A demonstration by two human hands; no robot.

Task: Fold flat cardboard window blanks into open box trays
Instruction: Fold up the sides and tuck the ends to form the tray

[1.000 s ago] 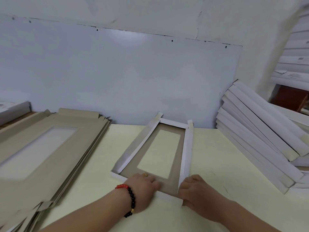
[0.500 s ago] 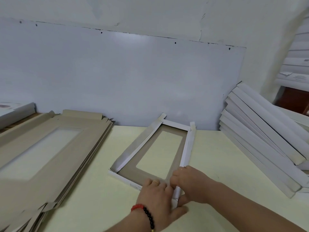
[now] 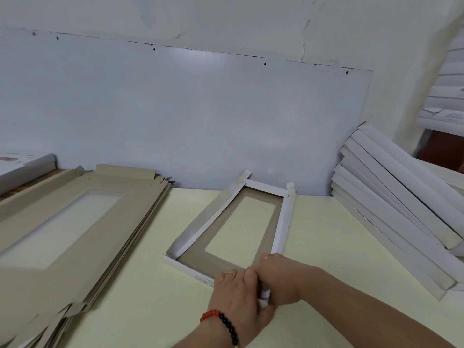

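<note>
The tray (image 3: 233, 229) lies mid-table (image 3: 326, 247), walls half raised. Both hands meet at its 5 o'clock corner: the left hand (image 3: 237, 292) and right hand (image 3: 278, 277) seem to pinch the corner flap, though fingers overlap. Blanks (image 3: 75, 222) are stacked at 9 o'clock.

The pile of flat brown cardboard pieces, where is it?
In the head view, the stack of flat window blanks lies on the left of the table, against the wall, left of the half-folded tray both hands work on.
</note>
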